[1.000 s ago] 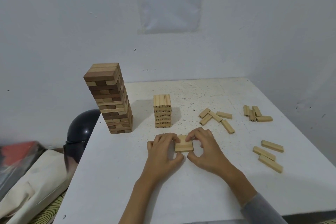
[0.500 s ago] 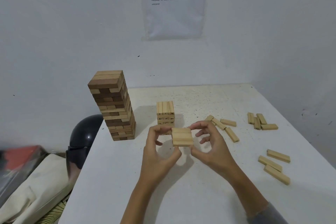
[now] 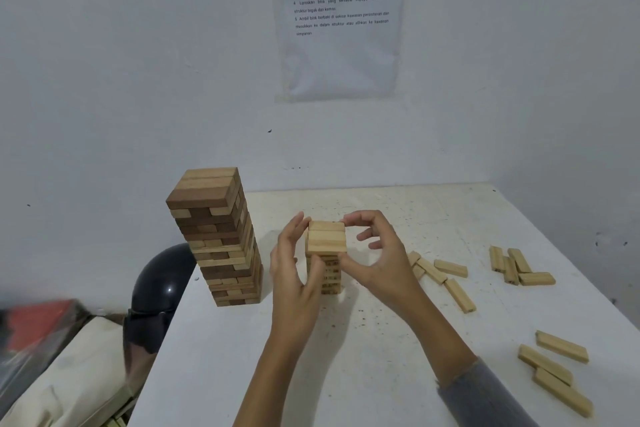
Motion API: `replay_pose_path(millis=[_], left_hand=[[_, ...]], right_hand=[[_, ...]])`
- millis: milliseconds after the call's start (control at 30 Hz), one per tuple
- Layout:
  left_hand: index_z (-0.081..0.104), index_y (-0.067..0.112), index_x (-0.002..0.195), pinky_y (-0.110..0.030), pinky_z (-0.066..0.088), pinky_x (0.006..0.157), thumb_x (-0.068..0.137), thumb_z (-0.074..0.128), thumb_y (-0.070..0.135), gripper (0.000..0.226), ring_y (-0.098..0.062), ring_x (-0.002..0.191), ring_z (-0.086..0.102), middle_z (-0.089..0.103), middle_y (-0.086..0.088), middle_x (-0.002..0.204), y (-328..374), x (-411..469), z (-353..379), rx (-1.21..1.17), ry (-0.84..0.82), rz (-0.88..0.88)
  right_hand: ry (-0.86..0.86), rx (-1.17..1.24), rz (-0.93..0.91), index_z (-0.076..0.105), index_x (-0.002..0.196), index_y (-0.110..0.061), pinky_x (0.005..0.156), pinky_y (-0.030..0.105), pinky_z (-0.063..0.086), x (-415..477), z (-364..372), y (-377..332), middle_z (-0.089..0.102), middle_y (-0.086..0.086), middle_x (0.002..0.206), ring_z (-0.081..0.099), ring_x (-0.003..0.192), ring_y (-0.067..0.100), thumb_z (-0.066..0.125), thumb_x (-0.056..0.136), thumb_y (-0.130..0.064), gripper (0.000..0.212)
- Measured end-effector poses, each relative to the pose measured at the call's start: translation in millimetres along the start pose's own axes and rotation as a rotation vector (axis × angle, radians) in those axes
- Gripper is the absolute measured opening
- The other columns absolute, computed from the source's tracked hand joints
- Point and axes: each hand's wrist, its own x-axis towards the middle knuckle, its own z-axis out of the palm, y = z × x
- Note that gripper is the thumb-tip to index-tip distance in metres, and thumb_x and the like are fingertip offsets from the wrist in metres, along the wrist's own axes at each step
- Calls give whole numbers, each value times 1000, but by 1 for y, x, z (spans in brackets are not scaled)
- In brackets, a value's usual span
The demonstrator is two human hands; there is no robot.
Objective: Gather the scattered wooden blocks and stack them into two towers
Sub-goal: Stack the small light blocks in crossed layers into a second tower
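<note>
Currently, both hands grip a flat layer of pale wooden blocks (image 3: 326, 238) at the top of the short tower of pale wooden blocks (image 3: 330, 279), near the middle of the speckled white table (image 3: 398, 374). Whether the layer rests on that tower or hangs just above it cannot be told. The left hand (image 3: 294, 274) pinches the layer's left side with curled fingers. The right hand (image 3: 381, 260) pinches its right side between thumb and forefinger, the other fingers curled free. A tall tower of mixed dark and pale wooden blocks (image 3: 216, 236) stands to the left, at the table's edge. Loose pale wooden blocks lie flat to the right in three clusters: one near the right hand (image 3: 441, 274), one farther right (image 3: 516, 265), one toward the near right corner (image 3: 554, 367). A glossy black helmet (image 3: 162, 291) sits beyond the left edge.
</note>
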Motion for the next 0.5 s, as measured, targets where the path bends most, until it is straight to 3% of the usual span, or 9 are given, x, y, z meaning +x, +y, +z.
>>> replay_pose_path(millis=[200,300,400,500], left_hand=[[33,45,137,2,27,92,91,45,30,50,-3,133,34,46,19,139,-11,12,-1,41,-19,-37],[32,44,138,2,26,91,90,45,30,52,-2,132,33,46,18,140,-15,14,-2,47,-29,-43],[29,47,138,-6,28,94,89,43,30,54,0,132,30,45,23,139,-17,14,-3,53,-37,-60],[29,47,138,-3,28,94,88,43,30,55,0,132,30,44,22,139,-17,14,-2,66,-41,-80]], right_hand=[[1,-43,33,51,111,-42,91,26,37,12,9,5,56,-25,114,45,106,8,61,62,-47,50],[4,-47,46,51,112,-42,93,28,36,13,11,9,54,-25,116,43,109,8,63,65,-40,49],[-3,-51,53,50,113,-44,94,27,35,12,13,13,52,-22,120,40,112,6,66,69,-33,48],[-9,-48,66,50,114,-44,94,26,35,12,13,16,51,-14,125,40,114,5,72,78,-22,47]])
